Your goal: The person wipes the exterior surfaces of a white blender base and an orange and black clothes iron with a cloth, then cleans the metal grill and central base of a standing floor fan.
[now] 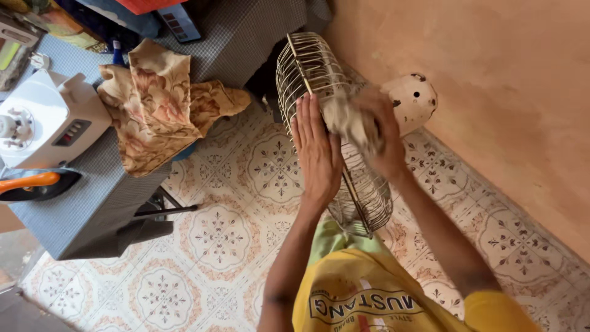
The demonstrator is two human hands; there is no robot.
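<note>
The left hand (318, 152) lies flat and open against the side of a wire fan guard (326, 123), fingers straight, steadying it; the right hand (380, 132) is clenched around a crumpled grey cloth (347, 120) pressed onto the guard's wires; the guard stands on edge above the patterned tile floor (221, 233), near the orange wall (491, 92); a floral fabric (160, 104) drapes over the checked table (92, 209) beside a white appliance (49, 120).

The left hand (318, 150) lies flat on a wire fan cage (319, 80); the right hand (381, 132) presses a rag (347, 120) on it
</note>
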